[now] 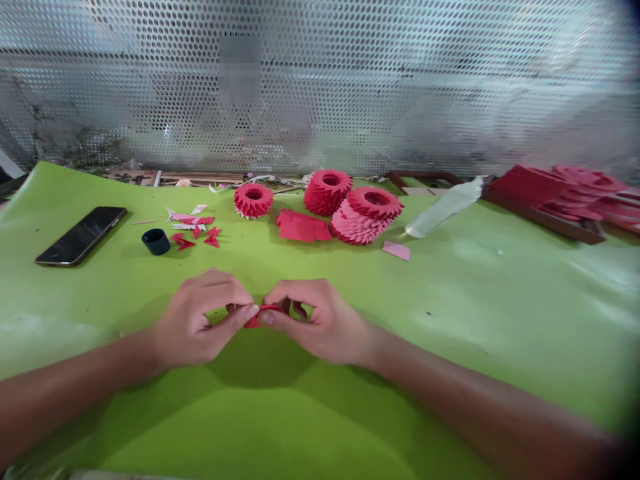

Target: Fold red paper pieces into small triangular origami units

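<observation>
Between both hands is a small piece of red paper [253, 322], partly folded and mostly hidden by fingers. My left hand [205, 320] pinches its left side between thumb and forefinger. On the other side, my right hand [320, 320] grips the right end, also with thumb and fingertips. Beyond the hands lies a stack of flat red paper slips [303, 227]. Several folded red and pink paper pieces [195, 227] are scattered to the left of it. Behind stand ringed paper models: a small red one [253, 201], a red one [327, 192], and a red-and-pink one [367, 215].
A phone [81, 236] lies at the left, with a dark blue cap-like ring [156, 242] near it. Right of the models are a pink paper slip [397, 251], a clear glue-like bottle [445, 207] and a brown tray [545, 210] of red paper. A perforated metal panel [320, 87] rises behind.
</observation>
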`<state>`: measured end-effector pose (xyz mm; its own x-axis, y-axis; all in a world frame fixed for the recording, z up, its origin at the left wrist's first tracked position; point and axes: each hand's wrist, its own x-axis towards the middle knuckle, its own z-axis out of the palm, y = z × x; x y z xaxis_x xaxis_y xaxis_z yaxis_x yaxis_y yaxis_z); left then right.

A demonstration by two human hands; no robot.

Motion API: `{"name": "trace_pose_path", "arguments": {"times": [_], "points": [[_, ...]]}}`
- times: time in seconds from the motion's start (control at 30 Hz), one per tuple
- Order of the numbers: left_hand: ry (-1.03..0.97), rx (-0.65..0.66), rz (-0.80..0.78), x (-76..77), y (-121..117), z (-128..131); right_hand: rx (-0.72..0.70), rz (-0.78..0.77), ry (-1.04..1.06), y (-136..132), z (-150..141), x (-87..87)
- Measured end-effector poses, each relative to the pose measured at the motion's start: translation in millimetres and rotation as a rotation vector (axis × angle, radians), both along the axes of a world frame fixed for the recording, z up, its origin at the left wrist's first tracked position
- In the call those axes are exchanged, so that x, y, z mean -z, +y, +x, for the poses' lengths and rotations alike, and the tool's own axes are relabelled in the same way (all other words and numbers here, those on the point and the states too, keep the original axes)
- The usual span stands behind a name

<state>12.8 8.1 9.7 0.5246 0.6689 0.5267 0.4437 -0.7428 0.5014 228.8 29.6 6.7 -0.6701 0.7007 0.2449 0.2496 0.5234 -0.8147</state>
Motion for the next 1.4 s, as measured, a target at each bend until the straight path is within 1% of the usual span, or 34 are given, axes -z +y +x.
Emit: {"name": "trace_pose_path", "arguments": {"times": [0.03, 0.1, 0.17, 0.2, 0.27, 0.33, 0.4, 0.5, 0.63, 0.7, 0.77, 0.83, 0.87, 0.97, 1.07, 1.27, 1.4], "points": [[-0.007, -0.024, -0.033, -0.4, 0, 0, 0.028, 0.017, 0.009, 1, 0, 0.6], [-0.016, -0.114, -0.161, -0.6, 0, 0, 0.096, 0.087, 0.032, 2, 1, 2.2], [-0.024, -0.218, -0.311, 0.5, 0, -1, 0.145, 0.238, 0.046, 5, 3, 4.0], [-0.028, -0.237, -0.360, 1.5, 0, -1, 0.151, 0.343, 0.044, 6, 3, 4.9], [-0.030, -0.235, -0.456, 4.2, -1, -2, 0.125, 0.559, 0.021, 8, 5, 6.6], [-0.034, -0.212, -0.557, 6.8, -2, -1, 0.090, 0.705, -0.004, 8, 6, 7.6], [-0.059, -0.200, -0.623, 8.6, -2, -1, 0.069, 0.764, -0.009, 8, 6, 7.6], [-0.121, -0.194, -0.652, 9.4, 0, -3, 0.056, 0.807, 0.006, 9, 7, 6.1], [-0.282, -0.170, -0.756, 8.3, 4, -5, 0.034, 0.868, 0.022, 10, 8, 4.4], [-0.374, -0.103, -0.827, 7.6, 5, -5, 0.017, 0.892, 0.018, 11, 9, 4.6], [-0.462, -0.002, -0.889, 7.6, 6, -5, 0.007, 0.907, 0.004, 11, 9, 5.6], [-0.537, 0.073, -0.934, 8.5, 7, -5, 0.002, 0.894, -0.013, 11, 10, 6.6], [-0.566, 0.090, -0.951, 9.3, 8, -6, -0.005, 0.874, -0.019, 11, 10, 6.9], [-0.623, 0.100, -0.988, 11.7, 9, -8, -0.032, 0.782, -0.005, 11, 10, 6.8], [-0.661, 0.095, -1.009, 12.8, 9, -9, -0.063, 0.689, 0.066, 13, 11, 6.1], [-0.646, 0.092, -1.018, 12.6, 8, -10, -0.039, 0.406, 0.161, 12, 11, 5.3], [-0.663, 0.115, -1.008, 12.8, 9, -10, -0.067, 0.207, 0.193, 10, 10, 2.6]]}}
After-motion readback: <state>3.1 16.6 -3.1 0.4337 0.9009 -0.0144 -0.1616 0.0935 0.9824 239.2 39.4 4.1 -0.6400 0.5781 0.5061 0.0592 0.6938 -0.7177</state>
